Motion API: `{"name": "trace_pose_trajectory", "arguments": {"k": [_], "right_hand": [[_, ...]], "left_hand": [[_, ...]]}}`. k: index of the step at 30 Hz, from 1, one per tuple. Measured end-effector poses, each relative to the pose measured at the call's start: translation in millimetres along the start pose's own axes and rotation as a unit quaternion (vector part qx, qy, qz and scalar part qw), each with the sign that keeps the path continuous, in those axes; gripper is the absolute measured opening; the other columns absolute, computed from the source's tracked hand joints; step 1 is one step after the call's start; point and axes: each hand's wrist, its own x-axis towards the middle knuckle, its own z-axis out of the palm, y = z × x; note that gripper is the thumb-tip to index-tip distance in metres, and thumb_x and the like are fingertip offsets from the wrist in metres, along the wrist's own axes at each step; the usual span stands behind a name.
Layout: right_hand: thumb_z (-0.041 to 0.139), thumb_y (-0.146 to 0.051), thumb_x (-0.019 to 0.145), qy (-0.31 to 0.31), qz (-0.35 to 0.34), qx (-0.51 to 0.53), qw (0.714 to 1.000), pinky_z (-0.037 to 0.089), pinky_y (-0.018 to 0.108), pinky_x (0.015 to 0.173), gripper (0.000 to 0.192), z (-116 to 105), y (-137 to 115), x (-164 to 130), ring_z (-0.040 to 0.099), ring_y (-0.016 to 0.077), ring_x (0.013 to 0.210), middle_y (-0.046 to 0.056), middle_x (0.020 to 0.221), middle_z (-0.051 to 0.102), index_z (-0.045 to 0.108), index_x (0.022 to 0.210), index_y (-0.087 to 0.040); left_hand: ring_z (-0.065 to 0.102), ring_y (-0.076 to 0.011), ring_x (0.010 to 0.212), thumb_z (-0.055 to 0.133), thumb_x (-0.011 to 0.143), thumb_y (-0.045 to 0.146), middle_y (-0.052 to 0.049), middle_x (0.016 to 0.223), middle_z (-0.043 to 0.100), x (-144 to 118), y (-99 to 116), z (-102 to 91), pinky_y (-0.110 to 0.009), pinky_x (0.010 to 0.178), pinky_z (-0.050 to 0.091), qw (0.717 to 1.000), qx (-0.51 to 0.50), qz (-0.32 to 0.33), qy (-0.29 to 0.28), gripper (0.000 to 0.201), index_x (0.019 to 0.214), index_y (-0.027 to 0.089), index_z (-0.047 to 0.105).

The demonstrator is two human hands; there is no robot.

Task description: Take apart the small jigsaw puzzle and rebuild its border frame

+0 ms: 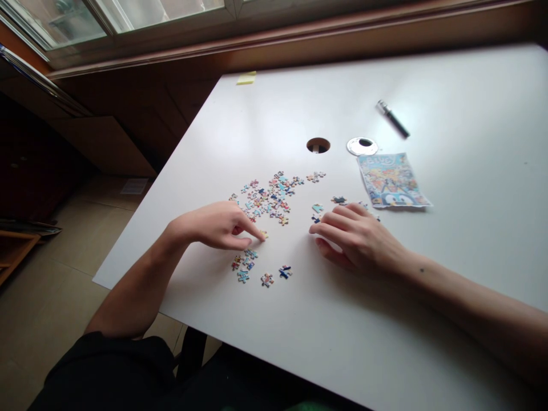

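Note:
Small colourful jigsaw pieces lie scattered in a loose pile [268,197] on a white table [299,319]. My left hand [216,225] rests on the table with its index fingertip pressing on one small piece [264,234]. A few more loose pieces [257,268] lie just in front of that hand. My right hand [357,237] lies palm down on the table, fingers spread, its fingertips close to a blue piece [317,208] and a dark piece [315,219]. It holds nothing that I can see.
A printed picture sheet [391,181] lies right of the pieces. Behind it are a round cable hole [318,145], a silver cap [362,146] and a black pen [393,119]. A yellow sticky note [246,78] sits at the far table edge under a window.

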Motion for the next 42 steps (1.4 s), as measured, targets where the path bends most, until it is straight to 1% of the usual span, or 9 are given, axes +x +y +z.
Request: {"name": "trace_pose_trajectory", "arguments": {"k": [4, 9, 12, 16, 21, 27, 33, 39, 42], "right_hand": [[0.050, -0.021, 0.094, -0.004, -0.001, 0.002, 1.000, 0.033, 0.033, 0.074, 0.013, 0, 0, 0, 0.051, 0.0180, 0.077, 0.005, 0.080, 0.062, 0.063, 0.093, -0.020], [0.051, -0.021, 0.094, 0.002, -0.004, -0.005, 1.000, 0.033, 0.032, 0.075, 0.012, 0, 0, 0, 0.051, 0.0180, 0.077, 0.004, 0.080, 0.062, 0.063, 0.093, -0.020], [0.050, -0.020, 0.094, 0.006, -0.007, -0.007, 1.000, 0.033, 0.032, 0.074, 0.013, -1, -1, 2, 0.050, 0.0175, 0.075, 0.004, 0.078, 0.061, 0.063, 0.091, -0.020], [0.050, -0.020, 0.094, 0.000, -0.005, -0.006, 1.000, 0.033, 0.032, 0.074, 0.013, -1, -2, 2, 0.050, 0.0172, 0.074, 0.004, 0.077, 0.061, 0.063, 0.091, -0.020], [0.051, -0.021, 0.094, -0.003, -0.002, -0.005, 1.000, 0.033, 0.032, 0.074, 0.013, 2, -1, 0, 0.049, 0.0170, 0.074, 0.003, 0.077, 0.059, 0.063, 0.090, -0.020], [0.050, -0.021, 0.095, -0.009, -0.004, -0.005, 1.000, 0.033, 0.032, 0.074, 0.014, 2, -1, 1, 0.046, 0.0167, 0.072, 0.002, 0.075, 0.056, 0.063, 0.089, -0.019], [0.049, -0.020, 0.095, -0.012, 0.002, 0.000, 1.000, 0.032, 0.032, 0.075, 0.015, 1, -2, 1, 0.047, 0.0167, 0.072, 0.002, 0.075, 0.057, 0.063, 0.088, -0.020], [0.050, -0.020, 0.094, -0.009, 0.002, -0.002, 1.000, 0.032, 0.031, 0.074, 0.014, 2, -1, 0, 0.046, 0.0161, 0.071, 0.002, 0.075, 0.057, 0.062, 0.086, -0.020], [0.050, -0.019, 0.095, -0.005, -0.002, 0.001, 1.000, 0.032, 0.031, 0.074, 0.015, 1, 0, 0, 0.046, 0.0158, 0.070, 0.002, 0.073, 0.056, 0.062, 0.086, -0.020]], "left_hand": [[0.048, -0.0085, 0.051, 0.060, 0.082, 0.018, 0.001, 0.061, 0.064, -1, 3, -2.2, -0.022, 0.056, 0.038, 0.997, -0.056, 0.028, -0.033, 0.028, 0.101, 0.025, 0.080], [0.046, -0.0091, 0.052, 0.053, 0.082, 0.014, 0.001, 0.062, 0.060, 1, -1, -0.7, -0.023, 0.056, 0.038, 0.994, -0.028, 0.002, 0.109, 0.030, 0.101, 0.019, 0.075], [0.050, -0.0113, 0.059, 0.051, 0.085, 0.016, 0.000, 0.071, 0.064, 7, 1, 7.6, -0.025, 0.063, 0.040, 0.987, 0.042, 0.006, 0.155, 0.039, 0.118, 0.023, 0.070], [0.046, -0.0132, 0.054, 0.053, 0.086, 0.023, 0.004, 0.057, 0.055, 14, 13, 18.5, -0.026, 0.058, 0.034, 0.982, 0.148, -0.024, 0.116, 0.049, 0.134, 0.032, 0.061], [0.051, -0.0112, 0.055, 0.054, 0.084, 0.020, 0.004, 0.058, 0.058, 12, 17, 17.4, -0.025, 0.059, 0.034, 0.993, 0.109, 0.015, 0.042, 0.038, 0.114, 0.035, 0.072], [0.046, -0.0129, 0.050, 0.051, 0.085, 0.022, 0.005, 0.053, 0.054, 16, 14, 20.9, -0.025, 0.054, 0.028, 0.986, 0.145, -0.031, 0.078, 0.058, 0.143, 0.032, 0.052], [0.054, -0.0111, 0.056, 0.056, 0.079, 0.015, 0.004, 0.058, 0.062, 8, 21, 12.3, -0.025, 0.059, 0.035, 0.997, 0.069, 0.031, 0.016, 0.042, 0.110, 0.035, 0.075], [0.050, -0.0122, 0.054, 0.052, 0.087, 0.021, 0.003, 0.061, 0.062, 7, 6, 10.5, -0.025, 0.057, 0.032, 0.979, 0.140, -0.058, 0.138, 0.043, 0.127, 0.027, 0.067], [0.049, -0.0127, 0.056, 0.052, 0.088, 0.023, 0.003, 0.061, 0.060, 12, 0, 16.3, -0.025, 0.056, 0.030, 0.970, 0.190, -0.063, 0.136, 0.045, 0.131, 0.032, 0.063]]}}
